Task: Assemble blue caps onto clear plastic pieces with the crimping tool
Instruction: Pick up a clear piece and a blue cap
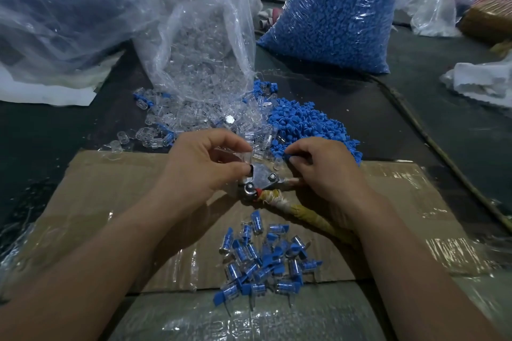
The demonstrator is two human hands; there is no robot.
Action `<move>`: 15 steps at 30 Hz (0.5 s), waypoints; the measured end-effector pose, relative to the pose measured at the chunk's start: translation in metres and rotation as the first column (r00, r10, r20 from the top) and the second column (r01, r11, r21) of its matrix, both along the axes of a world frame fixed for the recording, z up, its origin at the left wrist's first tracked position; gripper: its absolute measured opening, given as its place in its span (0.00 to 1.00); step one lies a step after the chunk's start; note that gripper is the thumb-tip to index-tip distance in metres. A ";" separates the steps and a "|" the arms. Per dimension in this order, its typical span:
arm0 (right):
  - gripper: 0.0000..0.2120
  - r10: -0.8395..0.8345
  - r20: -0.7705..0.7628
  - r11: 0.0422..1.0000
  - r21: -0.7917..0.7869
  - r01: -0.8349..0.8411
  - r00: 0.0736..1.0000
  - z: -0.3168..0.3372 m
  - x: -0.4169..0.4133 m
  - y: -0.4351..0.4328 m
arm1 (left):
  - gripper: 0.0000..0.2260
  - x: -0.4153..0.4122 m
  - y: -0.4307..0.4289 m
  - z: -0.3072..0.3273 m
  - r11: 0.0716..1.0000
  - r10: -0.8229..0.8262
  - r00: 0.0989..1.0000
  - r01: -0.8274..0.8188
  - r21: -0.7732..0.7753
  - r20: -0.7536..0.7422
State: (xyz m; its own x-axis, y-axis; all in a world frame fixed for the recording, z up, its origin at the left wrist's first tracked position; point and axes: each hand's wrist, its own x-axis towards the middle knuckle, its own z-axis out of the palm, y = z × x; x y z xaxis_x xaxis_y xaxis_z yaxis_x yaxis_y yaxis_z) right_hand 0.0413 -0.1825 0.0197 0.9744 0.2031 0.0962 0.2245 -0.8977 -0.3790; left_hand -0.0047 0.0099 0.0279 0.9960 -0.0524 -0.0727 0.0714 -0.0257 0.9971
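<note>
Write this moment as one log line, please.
left hand pinches clear piece at crimping tool | right hand pinches blue cap | finished pieces piled on cardboard

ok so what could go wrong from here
1. The left hand pinches the clear piece right against the head of the crimping tool, so a squeeze might nip that hand.
2. The right hand only pinches the blue cap; it could slip into the loose cap pile beside it.
</note>
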 end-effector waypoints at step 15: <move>0.12 0.106 0.101 0.766 0.626 -0.146 0.989 0.027 -0.042 0.028 | 0.16 -0.001 -0.005 0.001 0.979 -0.003 0.975 -0.042 0.198 0.221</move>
